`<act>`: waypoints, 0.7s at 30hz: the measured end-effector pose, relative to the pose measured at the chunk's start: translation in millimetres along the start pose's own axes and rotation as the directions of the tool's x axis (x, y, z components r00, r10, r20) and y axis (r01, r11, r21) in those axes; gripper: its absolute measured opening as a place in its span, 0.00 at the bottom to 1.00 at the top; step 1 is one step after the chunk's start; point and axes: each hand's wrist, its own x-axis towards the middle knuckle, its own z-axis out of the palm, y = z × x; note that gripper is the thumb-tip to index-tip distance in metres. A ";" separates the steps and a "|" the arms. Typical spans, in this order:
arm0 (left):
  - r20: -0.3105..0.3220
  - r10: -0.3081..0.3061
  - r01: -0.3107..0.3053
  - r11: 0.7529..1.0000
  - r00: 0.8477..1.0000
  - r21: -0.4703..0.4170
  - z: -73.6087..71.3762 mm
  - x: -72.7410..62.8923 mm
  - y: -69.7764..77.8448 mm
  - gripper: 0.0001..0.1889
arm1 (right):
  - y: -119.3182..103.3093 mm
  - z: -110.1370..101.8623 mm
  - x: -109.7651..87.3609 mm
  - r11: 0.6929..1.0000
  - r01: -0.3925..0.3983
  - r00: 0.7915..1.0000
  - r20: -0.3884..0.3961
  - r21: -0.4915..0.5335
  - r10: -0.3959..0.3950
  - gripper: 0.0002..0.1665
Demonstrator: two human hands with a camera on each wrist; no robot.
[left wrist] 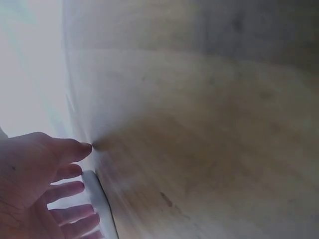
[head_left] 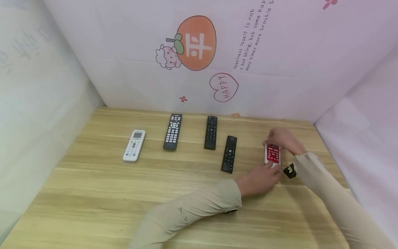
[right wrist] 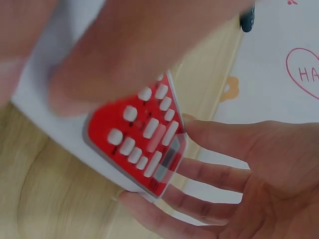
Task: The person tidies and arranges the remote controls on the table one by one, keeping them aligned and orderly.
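A white remote control with a red keypad (head_left: 273,154) is at the right of the wooden table, between both hands. My right hand (head_left: 283,141) holds its far end. In the right wrist view, the thumb and fingers of the right hand (right wrist: 249,174) spread around that end. My left hand (head_left: 260,179) grips the near end, its fingers partly covering the white lower face. The left wrist view shows the bent fingers of the left hand (left wrist: 40,184) against the remote's pale edge (left wrist: 101,204); most of the remote is out of that view.
Left of the hands lie two plain black remotes (head_left: 229,154) (head_left: 210,132), a black remote with white buttons (head_left: 172,132) and a white remote with a small screen (head_left: 134,146). A printed white cloth (head_left: 140,83) rises behind the wooden table (head_left: 102,186) and along its sides.
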 end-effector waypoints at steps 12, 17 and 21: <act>0.048 -0.011 0.017 0.993 0.999 -0.114 -3.1 -6.2 -12.1 0.27 | -3.9 2.4 11.9 0.999 0.009 1.000 -0.019 -0.042 -0.010 0.29; 0.052 0.003 0.007 0.983 0.999 -0.181 -13.3 -24.7 -43.8 0.31 | 2.2 -0.8 12.7 0.986 0.161 0.967 -0.191 -0.052 -0.168 0.24; 0.003 -0.024 0.024 0.978 1.000 -0.209 -22.1 -51.9 -90.6 0.33 | 5.0 -5.1 9.1 0.944 0.311 0.884 -0.333 -0.106 -0.328 0.23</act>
